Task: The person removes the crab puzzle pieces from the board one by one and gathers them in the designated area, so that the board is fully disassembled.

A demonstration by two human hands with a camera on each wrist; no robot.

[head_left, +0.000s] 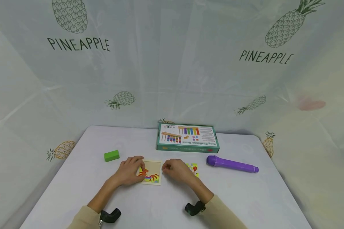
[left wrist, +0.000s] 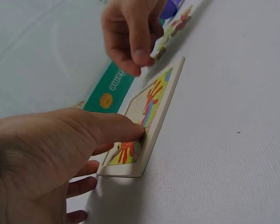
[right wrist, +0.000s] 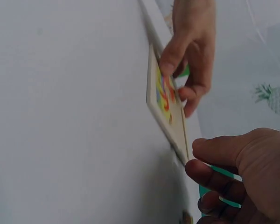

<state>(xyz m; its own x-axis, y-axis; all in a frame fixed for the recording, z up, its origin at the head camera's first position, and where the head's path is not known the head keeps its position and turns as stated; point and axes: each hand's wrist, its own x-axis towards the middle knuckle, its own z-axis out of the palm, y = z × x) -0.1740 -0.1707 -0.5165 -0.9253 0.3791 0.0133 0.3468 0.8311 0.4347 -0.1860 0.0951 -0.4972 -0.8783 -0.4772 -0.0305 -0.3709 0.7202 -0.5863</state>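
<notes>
In the head view, a puzzle board lies on the white surface, about midway between its left and right edges. The part of the board nearer the person carries a colourful picture; the part toward the back edge is bare wood. The left hand holds the board at its left side, and the right hand is just beside its right side, partly hiding some patterned pieces. A green box lies along the back edge of the surface, a green block stands toward the back left corner, and a purple stick lies toward the right edge.

In the left wrist view, the left thumb presses on the picture while the fingers reach past the board's side. The right hand's fingers are bent near the board's opposite end.

In the right wrist view, the right thumb and index finger are narrowly parted near a board corner, with nothing visible between them.
</notes>
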